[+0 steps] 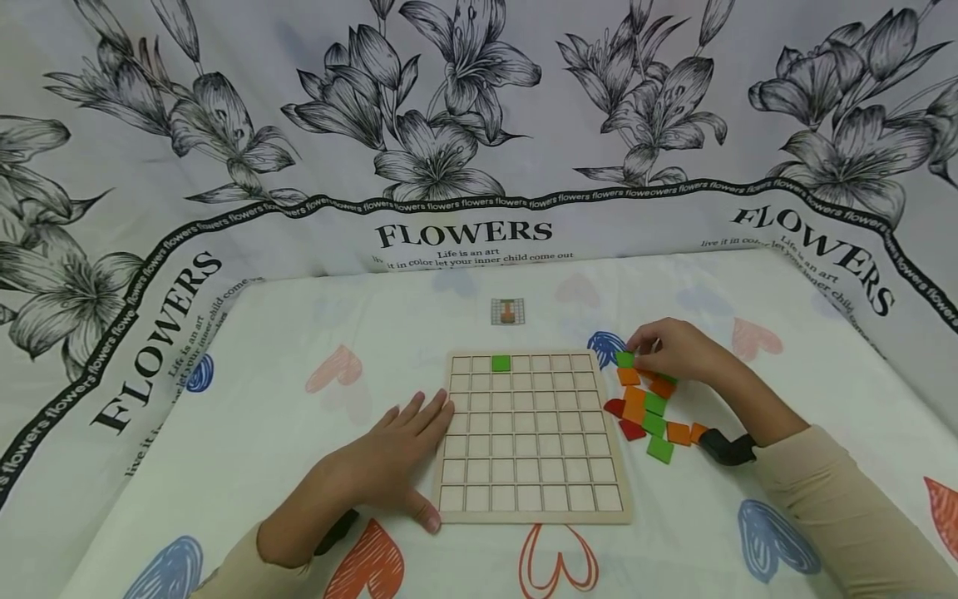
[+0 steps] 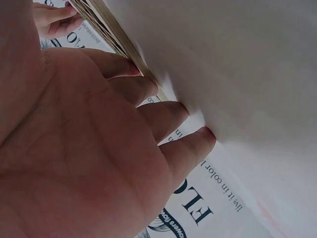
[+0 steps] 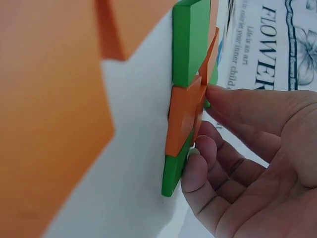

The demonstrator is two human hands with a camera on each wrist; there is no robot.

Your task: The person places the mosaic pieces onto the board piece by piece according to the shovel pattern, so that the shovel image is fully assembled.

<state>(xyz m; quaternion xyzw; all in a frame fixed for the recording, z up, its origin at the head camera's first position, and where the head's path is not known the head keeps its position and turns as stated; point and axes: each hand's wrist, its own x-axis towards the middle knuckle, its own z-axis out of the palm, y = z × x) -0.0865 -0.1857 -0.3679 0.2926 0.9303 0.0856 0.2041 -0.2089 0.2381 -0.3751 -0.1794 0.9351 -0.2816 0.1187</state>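
A wooden grid board (image 1: 528,517) lies flat, with one green tile (image 1: 501,363) in its top row. Along the board's left edge rests my left hand (image 1: 392,457), fingers spread and fairly straight. In the left wrist view, its fingertips (image 2: 205,136) lie by the board's side (image 2: 116,32). My right hand (image 1: 669,351) is over the loose tiles right of the board. Its thumb and fingers pinch a green square tile (image 1: 624,358) at the top of that group. From the right wrist view, orange tiles (image 3: 182,121) and green tiles (image 3: 190,44) stand close to the fingers.
Red pieces (image 1: 632,429), orange squares (image 1: 678,433) and several green squares (image 1: 660,449) lie loosely right of the board. Behind the board is a small picture card (image 1: 507,312). The white cloth (image 1: 404,324) has printed hearts, and flowers cover its raised back part.
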